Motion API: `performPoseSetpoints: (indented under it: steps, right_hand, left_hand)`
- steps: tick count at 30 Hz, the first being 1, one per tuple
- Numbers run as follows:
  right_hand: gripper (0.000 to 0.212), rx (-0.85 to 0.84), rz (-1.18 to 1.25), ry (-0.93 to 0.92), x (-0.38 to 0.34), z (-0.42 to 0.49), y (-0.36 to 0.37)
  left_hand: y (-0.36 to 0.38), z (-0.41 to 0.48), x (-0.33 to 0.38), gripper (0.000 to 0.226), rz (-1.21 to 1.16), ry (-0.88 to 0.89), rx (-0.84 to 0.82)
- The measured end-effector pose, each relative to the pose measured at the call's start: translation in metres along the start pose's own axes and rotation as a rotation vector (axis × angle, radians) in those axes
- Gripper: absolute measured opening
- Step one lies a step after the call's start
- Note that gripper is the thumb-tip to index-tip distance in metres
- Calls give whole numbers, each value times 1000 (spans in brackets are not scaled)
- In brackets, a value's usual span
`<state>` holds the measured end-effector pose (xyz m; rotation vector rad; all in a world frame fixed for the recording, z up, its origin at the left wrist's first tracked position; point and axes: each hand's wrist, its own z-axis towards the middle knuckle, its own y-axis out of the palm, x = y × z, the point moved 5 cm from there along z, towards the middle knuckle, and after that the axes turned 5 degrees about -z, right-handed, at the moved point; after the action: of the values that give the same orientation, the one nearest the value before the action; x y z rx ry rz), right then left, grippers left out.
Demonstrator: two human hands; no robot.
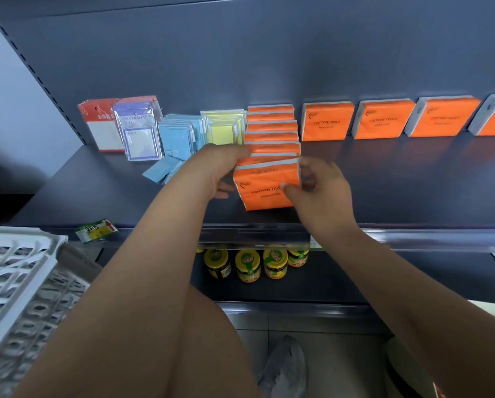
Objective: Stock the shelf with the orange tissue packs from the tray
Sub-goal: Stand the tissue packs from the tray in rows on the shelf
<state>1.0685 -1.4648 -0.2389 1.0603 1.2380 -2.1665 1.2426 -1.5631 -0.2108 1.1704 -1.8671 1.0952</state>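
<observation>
"COTTON TISSUE" on orange pack

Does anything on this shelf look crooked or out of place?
Loose blue packs lie flat and skewed in front of their upright row. The green-yellow price label on the shelf edge sits tilted. The front orange pack, gripped by left hand and right hand, is just being placed.

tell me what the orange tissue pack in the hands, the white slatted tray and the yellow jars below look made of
Orange rectangular tissue pack: likely thin plastic film, slight sheen, pale tissue layers showing at its edge.
White slatted tray: rigid moulded plastic, matte, judging by its lattice.
Yellow-lidded jars: probably glass, glossy highlights; unsure.
</observation>
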Motion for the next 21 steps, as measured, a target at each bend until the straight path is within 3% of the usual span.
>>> performPoseSetpoints:
  steps: [10,21]
  right_hand:
    - [57,-23,-56,-8,-1,-4,9]
    - [59,-71,-139,6,-3,-7,12]
  left_hand:
    - [4,3,0,43,67,44,-9]
    - [5,3,5,34,168,128,99]
